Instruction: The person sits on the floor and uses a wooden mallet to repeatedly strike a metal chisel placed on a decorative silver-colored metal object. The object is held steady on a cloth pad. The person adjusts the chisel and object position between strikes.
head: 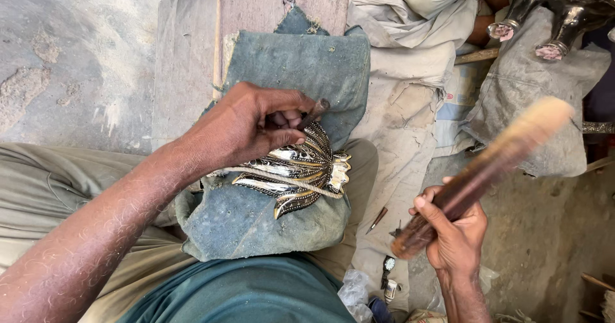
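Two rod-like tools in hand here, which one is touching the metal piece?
The short dark punch in the left hand: its lower end sits on the black-and-silver leaf-shaped ornament. The long wooden stick in the right hand is raised off to the side, motion-blurred.

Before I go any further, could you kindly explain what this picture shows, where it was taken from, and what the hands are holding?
There is no machine here: one camera sits on a person's head and looks down at their own two bare hands and lap. The left hand pinches a short dark punch with its tip against a shiny fish-shaped metal piece. A cord runs across that piece, which lies on a blue-grey pad. The right hand grips a wooden mallet, raised and blurred. Pale cloths cover the ground, with small tools beside the knee. At the top right are shiny metal feet of some other piece.
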